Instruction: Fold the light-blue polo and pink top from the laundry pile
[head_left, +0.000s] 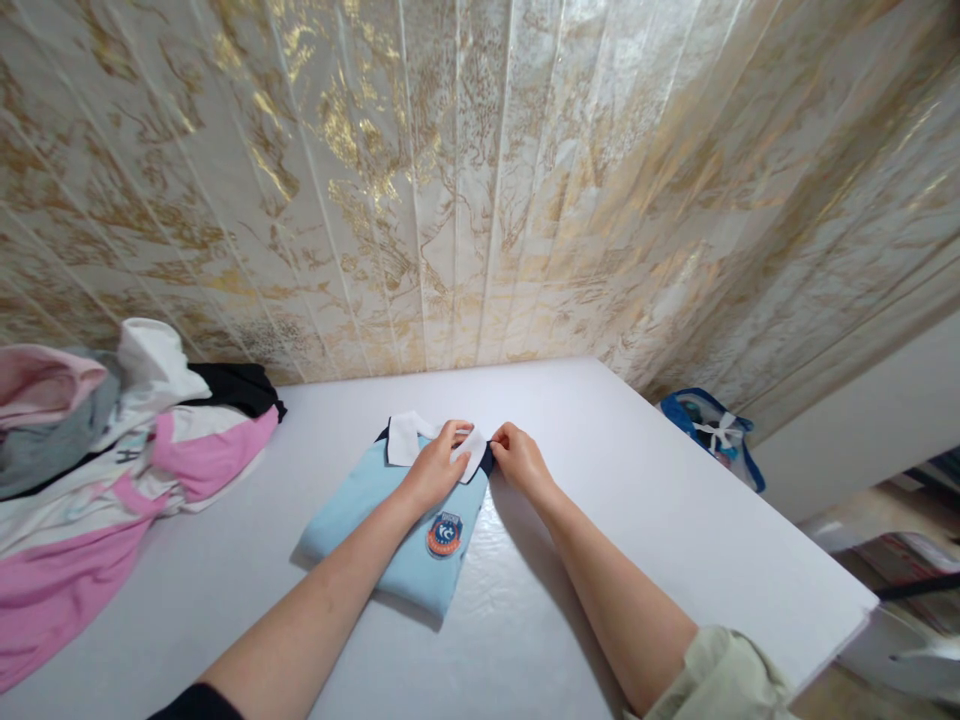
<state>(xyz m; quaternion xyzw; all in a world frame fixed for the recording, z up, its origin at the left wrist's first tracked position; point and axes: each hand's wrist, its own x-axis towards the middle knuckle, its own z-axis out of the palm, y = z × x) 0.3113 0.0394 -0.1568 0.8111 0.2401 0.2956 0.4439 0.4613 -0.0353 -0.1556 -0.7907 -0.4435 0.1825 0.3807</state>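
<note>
A light blue polo shirt [358, 498] lies folded on the white table, its white collar toward the far side and a round badge [445, 535] on its chest. My left hand [436, 468] rests on the right part of the collar, thumb and fingers somewhat apart against the white fabric. At the shirt's right shoulder, my right hand [519, 458] pinches the dark navy edge between thumb and fingers. My left forearm crosses over the shirt and hides some of its middle.
A loose heap of pink, white, grey and black clothes [214, 455] covers the table's left side. Behind the white table [637, 500] hangs a gold-patterned curtain [420, 200]. Beyond the right edge sits a clear bag with blue trim [712, 435].
</note>
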